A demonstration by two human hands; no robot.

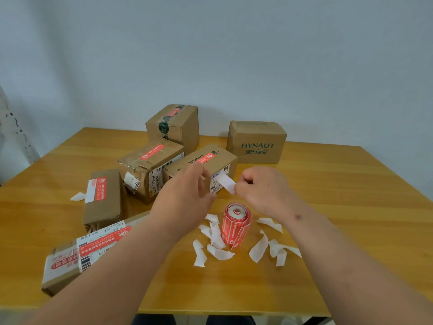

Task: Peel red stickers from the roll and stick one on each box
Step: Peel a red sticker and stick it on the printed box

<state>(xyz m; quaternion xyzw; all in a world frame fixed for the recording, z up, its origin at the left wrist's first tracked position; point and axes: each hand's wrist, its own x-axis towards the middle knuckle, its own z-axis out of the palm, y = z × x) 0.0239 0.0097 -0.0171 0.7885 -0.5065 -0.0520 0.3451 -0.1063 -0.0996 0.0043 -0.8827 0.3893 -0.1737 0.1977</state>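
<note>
I see five brown cardboard boxes (150, 168) behind and left of the upright red sticker roll (236, 225) already stickered; the HYNAUT carton (256, 142) behind it looks bare. My right hand (262, 188) pinches a white strip (226, 184); my left hand (187, 193) grips its other end.

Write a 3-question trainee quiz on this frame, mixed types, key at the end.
1. True or false: the sticker roll lies on its side.
2. Which box shows no red sticker? A) HYNAUT box B) tall taped box C) nearest flat box
3. Fill in: the right hand pinches a white ___, its other end by the left hand.

Key: 1 false, it stands upright among the backing scraps; 2 A; 3 strip.
</note>
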